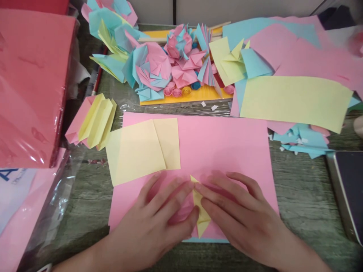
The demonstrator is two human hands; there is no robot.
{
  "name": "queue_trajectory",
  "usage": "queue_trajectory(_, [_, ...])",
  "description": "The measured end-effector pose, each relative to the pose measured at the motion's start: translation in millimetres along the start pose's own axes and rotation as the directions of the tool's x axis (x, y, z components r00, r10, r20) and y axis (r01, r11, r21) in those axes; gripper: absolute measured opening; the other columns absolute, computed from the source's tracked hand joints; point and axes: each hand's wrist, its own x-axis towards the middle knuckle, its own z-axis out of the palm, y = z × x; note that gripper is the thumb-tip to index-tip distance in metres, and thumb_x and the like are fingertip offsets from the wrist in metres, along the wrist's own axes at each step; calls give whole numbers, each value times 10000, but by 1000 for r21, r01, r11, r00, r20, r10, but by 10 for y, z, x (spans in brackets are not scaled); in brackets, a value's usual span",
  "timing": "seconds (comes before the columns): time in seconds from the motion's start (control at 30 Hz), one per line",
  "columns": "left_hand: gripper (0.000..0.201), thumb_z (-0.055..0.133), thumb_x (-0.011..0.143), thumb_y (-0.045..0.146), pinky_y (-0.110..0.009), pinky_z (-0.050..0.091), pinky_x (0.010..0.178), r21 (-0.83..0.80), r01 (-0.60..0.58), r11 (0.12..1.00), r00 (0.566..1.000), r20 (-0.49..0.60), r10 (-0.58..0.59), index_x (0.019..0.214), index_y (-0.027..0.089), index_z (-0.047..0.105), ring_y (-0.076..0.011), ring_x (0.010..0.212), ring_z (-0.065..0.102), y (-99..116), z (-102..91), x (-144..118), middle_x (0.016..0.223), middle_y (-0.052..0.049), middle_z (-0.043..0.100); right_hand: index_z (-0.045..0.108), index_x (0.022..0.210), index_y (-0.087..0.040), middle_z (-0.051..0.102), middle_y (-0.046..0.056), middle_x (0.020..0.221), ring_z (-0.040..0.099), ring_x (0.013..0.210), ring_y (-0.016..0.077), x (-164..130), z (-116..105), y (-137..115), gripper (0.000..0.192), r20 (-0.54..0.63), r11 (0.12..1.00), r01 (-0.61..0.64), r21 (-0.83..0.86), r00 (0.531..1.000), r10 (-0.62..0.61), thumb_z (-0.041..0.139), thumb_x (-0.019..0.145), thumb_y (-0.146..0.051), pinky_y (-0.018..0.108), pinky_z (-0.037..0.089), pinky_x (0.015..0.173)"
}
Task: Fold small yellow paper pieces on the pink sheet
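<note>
"Head view, quick. Biggest first?"

"Wood-grain table [93, 192] under everything. Then the pink sheet [224, 147], flat beneath both hands."

"Next?"

"From where I'm standing: red pack [34, 83] in clear plastic, beyond and left of the left hand. Paper flowers [154, 64], pink and blue, piled straight beyond the hands."

"Hands?"

"Left hand [159, 215], right hand [241, 211]: both part-open, fingers spread and bent, neither closed round anything. Fingertips of each on the same piece."

"Smaller stuff?"

"Two pale yellow sheets [136, 151], overlapping, just beyond the left hand's fingers. Smallest: folded yellow paper [202, 215], narrow, pointed at both ends, lying on the pink sheet between the hands."

"Pressed or pinched?"

"Fingertips touch it from either side; can't tell how hard."
</note>
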Motion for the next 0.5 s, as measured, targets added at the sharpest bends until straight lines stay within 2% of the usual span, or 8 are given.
queue_trajectory(0.2, [447,530,825,427,-560,78,1051,30,-3,1000,996,87,1,1247,304,448,-312,1343,168,-4,-49,27,1404,-126,351,641,920,-169,625,16,1152,512,1086,204,10,-4,6,183,-8,1000,11,4,1000,-11,469,860,-151,418,352,955])
queue_trajectory(0.5, [487,538,818,431,-577,69,1039,34,-5,999,996,89,2,1272,303,417,-315,1348,138,-8,-36,6,1407,-152,332,640,928,-165,612,11,1174,488,1111,211,-12,-10,7,181,10,999,1,33,1000,-1,475,856,-145,425,328,978])
